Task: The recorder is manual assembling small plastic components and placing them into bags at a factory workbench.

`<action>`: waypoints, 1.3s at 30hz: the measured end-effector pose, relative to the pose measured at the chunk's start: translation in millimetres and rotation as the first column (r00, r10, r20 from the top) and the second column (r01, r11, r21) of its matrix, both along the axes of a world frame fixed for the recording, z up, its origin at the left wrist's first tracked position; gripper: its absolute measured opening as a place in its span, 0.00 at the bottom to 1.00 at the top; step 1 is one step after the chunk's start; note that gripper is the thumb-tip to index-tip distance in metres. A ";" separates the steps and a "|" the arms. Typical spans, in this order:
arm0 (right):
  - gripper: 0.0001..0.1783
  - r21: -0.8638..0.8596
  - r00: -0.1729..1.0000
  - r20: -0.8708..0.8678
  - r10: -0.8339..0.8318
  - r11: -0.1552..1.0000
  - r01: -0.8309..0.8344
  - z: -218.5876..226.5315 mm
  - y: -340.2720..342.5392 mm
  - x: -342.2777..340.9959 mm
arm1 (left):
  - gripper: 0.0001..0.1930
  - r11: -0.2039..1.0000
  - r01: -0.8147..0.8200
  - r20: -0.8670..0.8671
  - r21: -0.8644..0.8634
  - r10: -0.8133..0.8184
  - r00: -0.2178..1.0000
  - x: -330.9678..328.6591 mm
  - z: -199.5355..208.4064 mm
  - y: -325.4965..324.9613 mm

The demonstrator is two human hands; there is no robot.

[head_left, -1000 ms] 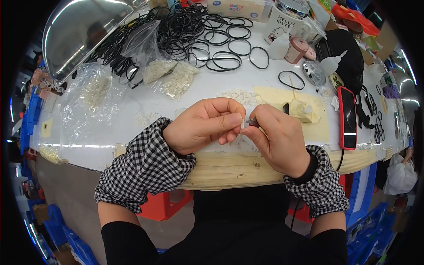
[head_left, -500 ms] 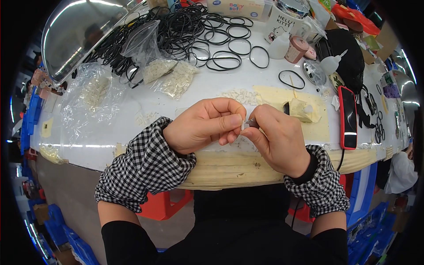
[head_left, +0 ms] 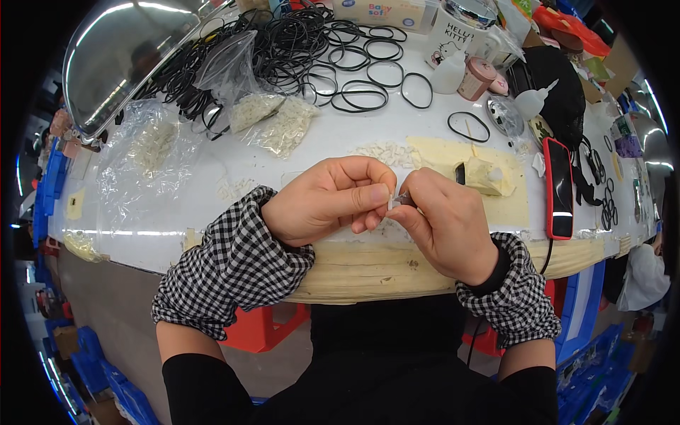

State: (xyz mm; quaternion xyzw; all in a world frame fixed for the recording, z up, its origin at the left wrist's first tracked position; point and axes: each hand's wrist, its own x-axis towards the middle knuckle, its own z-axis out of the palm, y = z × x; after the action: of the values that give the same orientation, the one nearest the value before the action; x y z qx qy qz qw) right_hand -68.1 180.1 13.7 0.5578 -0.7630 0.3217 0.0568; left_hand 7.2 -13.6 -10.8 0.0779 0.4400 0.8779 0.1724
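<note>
Both of my hands meet above the table's front edge, their fingertips nearly touching. My left hand point(head_left: 329, 202) is closed, pinching a small white piece point(head_left: 391, 203) between thumb and forefinger. Between the thumb and bent forefinger of my right hand point(head_left: 453, 227) is a small grey metal blade-like piece point(head_left: 404, 200), its tip against the white piece. Fingers hide most of both. Just beyond lie loose small white pieces point(head_left: 386, 153) and a yellow sheet point(head_left: 516, 202) bearing a yellow-wrapped block point(head_left: 487, 177).
Bags of white pieces point(head_left: 287, 127) lie at the left, with tangled black bands point(head_left: 290, 42) behind. Single black rings point(head_left: 416, 91) spread across the middle. A red-cased phone point(head_left: 558, 188) with a cable, a squeeze bottle point(head_left: 448, 74) and a white mug point(head_left: 453, 35) stand right.
Both hands keep their place and grip. At the fingertips, the white piece and the metal piece have shifted very slightly.
</note>
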 end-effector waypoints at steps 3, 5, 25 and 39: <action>0.15 0.031 1.000 0.002 0.013 0.999 -0.013 2.1 1.5 0.3 | 0.07 1.000 0.007 -0.007 0.014 -0.007 1.000 -0.4 -0.4 -0.5; 0.14 0.013 1.000 0.022 0.009 1.000 -0.010 0.2 1.2 -0.8 | 0.07 0.999 -0.044 0.003 -0.020 0.044 0.999 0.1 1.7 1.1; 0.05 0.303 0.952 -0.269 -0.144 0.926 0.226 -15.4 7.3 -4.9 | 0.10 0.931 -0.341 0.146 -0.127 0.358 0.922 -3.6 -1.9 -2.4; 0.11 0.018 0.980 0.189 -0.059 0.998 0.057 -1.5 1.1 -3.3 | 0.07 0.894 -0.228 0.025 -0.385 0.257 0.966 1.0 5.6 8.3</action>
State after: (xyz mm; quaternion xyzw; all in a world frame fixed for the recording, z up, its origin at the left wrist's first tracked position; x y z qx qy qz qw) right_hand -71.3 181.2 12.2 0.5027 -0.7829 0.3665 -0.0101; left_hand 8.2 -5.3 -5.2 -0.0453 0.6005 0.7933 0.0899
